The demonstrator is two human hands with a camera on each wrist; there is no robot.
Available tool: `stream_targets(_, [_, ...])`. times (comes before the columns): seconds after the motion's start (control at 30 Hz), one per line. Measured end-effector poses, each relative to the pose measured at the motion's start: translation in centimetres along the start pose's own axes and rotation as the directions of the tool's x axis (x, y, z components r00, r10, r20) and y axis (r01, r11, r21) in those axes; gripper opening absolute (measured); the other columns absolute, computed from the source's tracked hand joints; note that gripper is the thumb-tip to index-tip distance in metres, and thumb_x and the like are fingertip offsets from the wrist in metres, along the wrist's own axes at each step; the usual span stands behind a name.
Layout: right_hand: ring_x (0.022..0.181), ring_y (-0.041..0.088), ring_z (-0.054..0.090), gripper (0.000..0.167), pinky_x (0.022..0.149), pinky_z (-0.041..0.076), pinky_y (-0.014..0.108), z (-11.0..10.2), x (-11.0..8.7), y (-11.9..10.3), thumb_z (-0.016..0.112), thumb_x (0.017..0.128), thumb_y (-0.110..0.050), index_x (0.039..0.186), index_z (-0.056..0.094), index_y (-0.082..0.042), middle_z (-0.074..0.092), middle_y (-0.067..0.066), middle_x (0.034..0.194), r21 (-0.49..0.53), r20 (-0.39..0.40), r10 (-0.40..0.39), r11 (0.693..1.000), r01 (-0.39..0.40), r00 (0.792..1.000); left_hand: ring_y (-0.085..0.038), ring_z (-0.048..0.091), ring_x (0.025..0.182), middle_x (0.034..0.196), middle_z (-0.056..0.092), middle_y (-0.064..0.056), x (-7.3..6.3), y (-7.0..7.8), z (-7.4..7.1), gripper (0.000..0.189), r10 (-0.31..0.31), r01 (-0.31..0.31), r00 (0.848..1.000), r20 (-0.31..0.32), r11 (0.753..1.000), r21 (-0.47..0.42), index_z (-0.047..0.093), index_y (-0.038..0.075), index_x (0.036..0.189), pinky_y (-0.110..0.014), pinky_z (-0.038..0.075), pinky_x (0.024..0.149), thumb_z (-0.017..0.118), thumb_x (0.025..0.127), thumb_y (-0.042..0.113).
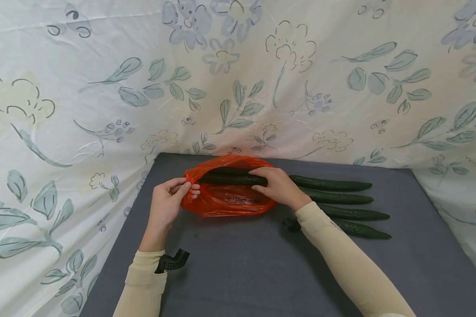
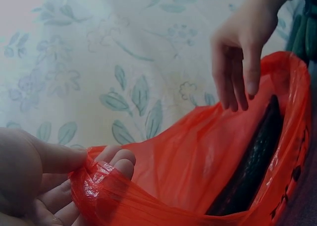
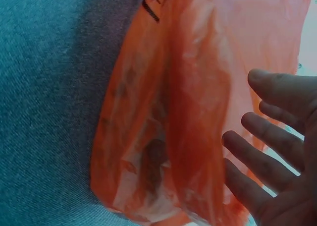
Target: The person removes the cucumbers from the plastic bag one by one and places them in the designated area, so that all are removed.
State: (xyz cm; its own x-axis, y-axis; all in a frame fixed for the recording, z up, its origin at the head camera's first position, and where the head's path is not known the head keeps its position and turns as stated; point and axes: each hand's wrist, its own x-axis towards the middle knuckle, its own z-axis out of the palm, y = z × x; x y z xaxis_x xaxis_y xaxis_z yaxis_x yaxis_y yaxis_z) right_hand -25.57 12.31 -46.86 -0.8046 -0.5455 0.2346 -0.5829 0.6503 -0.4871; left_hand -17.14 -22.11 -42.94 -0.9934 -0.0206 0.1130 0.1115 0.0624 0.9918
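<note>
A red plastic bag [image 1: 226, 210] lies on its side with its mouth held up. My left hand [image 1: 168, 198] pinches the bag's rim between thumb and fingers, and some fingers show through the film in the left wrist view. Inside lies a dark green cucumber [image 2: 250, 166]; the head view shows more than one cucumber [image 1: 230, 179] there. My right hand [image 1: 277, 182] is over the bag's right part. Both wrist views show this hand [image 3: 277, 146] with fingers apart and nothing between them. Several long cucumbers [image 1: 357, 214] lie side by side under and beyond the right forearm.
Dark grey cloth covers the table [image 1: 230, 264]. A floral sheet [image 1: 238, 88] hangs behind it and along its sides. Black wrist-camera mounts [image 1: 172, 260] stick out from both sleeves, the right one close to the cucumbers.
</note>
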Motion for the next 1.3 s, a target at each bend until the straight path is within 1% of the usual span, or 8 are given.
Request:
stream_targets(0.2, [0.133, 0.031, 0.063, 0.050, 0.115, 0.050, 0.056, 0.8, 0.7, 0.6, 0.085, 0.098, -0.019, 0.145, 0.070, -0.007, 0.069, 0.007, 0.143, 0.003, 0.025, -0.010, 1.000, 0.010, 1.000, -0.035, 0.080, 0.093, 0.111, 0.076, -0.030, -0.1, 0.0, 0.0, 0.031, -0.003, 0.003, 1.000, -0.009, 1.000, 0.000, 0.064, -0.014, 0.135, -0.031, 0.065, 0.085, 0.064, 0.109, 0.003])
stream_targets(0.43, [0.135, 0.031, 0.061, 0.051, 0.117, 0.047, 0.054, 1.4, 1.6, 1.2, 0.085, 0.098, -0.016, 0.145, 0.069, -0.006, 0.069, 0.009, 0.144, -0.013, 0.048, 0.005, 1.000, -0.004, 0.999, -0.024, 0.081, 0.088, 0.111, 0.076, -0.031, -0.1, -0.1, 0.1, 0.031, 0.004, -0.004, 1.000, -0.011, 1.000, 0.004, 0.064, -0.014, 0.136, -0.032, 0.065, 0.085, 0.064, 0.109, 0.003])
stream_targets(0.57, [0.136, 0.032, 0.061, 0.052, 0.117, 0.048, 0.054, 1.8, 1.9, 1.6, 0.084, 0.098, -0.016, 0.146, 0.068, -0.006, 0.068, 0.010, 0.145, -0.013, 0.071, 0.024, 1.000, -0.023, 0.997, -0.031, 0.081, 0.092, 0.111, 0.076, -0.030, 0.0, -0.3, 0.1, 0.032, 0.000, 0.000, 1.000, -0.008, 1.000, -0.002, 0.065, -0.014, 0.136, -0.032, 0.065, 0.085, 0.065, 0.109, 0.003])
stream_targets(0.7, [0.137, 0.033, 0.060, 0.053, 0.116, 0.049, 0.054, 2.2, 2.3, 1.8, 0.084, 0.099, -0.017, 0.147, 0.067, -0.006, 0.067, 0.011, 0.146, -0.029, 0.099, 0.051, 0.998, -0.049, 0.994, -0.027, 0.081, 0.090, 0.111, 0.077, -0.029, 0.0, -0.3, 0.2, 0.031, -0.001, 0.001, 1.000, -0.004, 1.000, -0.007, 0.065, -0.014, 0.135, -0.031, 0.065, 0.085, 0.065, 0.110, 0.004])
stream_targets(0.8, [0.137, 0.033, 0.060, 0.053, 0.116, 0.049, 0.053, 2.4, 2.5, 1.9, 0.084, 0.098, -0.017, 0.148, 0.067, -0.006, 0.067, 0.012, 0.146, -0.048, 0.113, 0.073, 0.997, -0.068, 0.991, -0.019, 0.081, 0.086, 0.110, 0.077, -0.029, 0.0, -0.4, 0.3, 0.030, 0.003, -0.003, 1.000, 0.002, 1.000, -0.007, 0.066, -0.014, 0.133, -0.031, 0.065, 0.084, 0.065, 0.109, 0.003])
stream_targets(0.87, [0.136, 0.033, 0.061, 0.053, 0.116, 0.049, 0.053, 2.5, 2.5, 1.9, 0.085, 0.098, -0.016, 0.147, 0.067, -0.006, 0.068, 0.012, 0.144, -0.065, 0.113, 0.086, 0.995, -0.079, 0.990, -0.017, 0.080, 0.084, 0.109, 0.077, -0.029, 0.1, -0.5, 0.4, 0.029, 0.006, -0.006, 1.000, 0.005, 1.000, -0.008, 0.067, -0.014, 0.132, -0.031, 0.066, 0.084, 0.065, 0.109, 0.003])
stream_targets(1.1, [0.131, 0.035, 0.064, 0.050, 0.114, 0.051, 0.051, 3.1, 3.3, 1.9, 0.084, 0.097, -0.009, 0.144, 0.068, -0.002, 0.070, 0.015, 0.139, -0.163, 0.121, 0.103, 0.983, -0.082, 0.987, -0.019, 0.081, 0.085, 0.109, 0.077, -0.029, 0.1, -0.5, 0.5, 0.029, 0.005, -0.005, 1.000, 0.003, 1.000, -0.018, 0.066, -0.015, 0.132, -0.031, 0.066, 0.083, 0.064, 0.109, 0.002])
stream_targets(1.3, [0.123, 0.034, 0.068, 0.045, 0.107, 0.057, 0.049, 3.5, 3.9, 1.8, 0.080, 0.096, -0.002, 0.141, 0.070, 0.000, 0.072, 0.017, 0.134, -0.225, 0.131, 0.102, 0.972, -0.071, 0.986, -0.017, 0.080, 0.084, 0.110, 0.076, -0.031, 0.0, -0.5, 0.6, 0.030, 0.020, -0.020, 1.000, 0.008, 1.000, -0.014, 0.064, -0.015, 0.134, -0.031, 0.066, 0.082, 0.064, 0.109, 0.002])
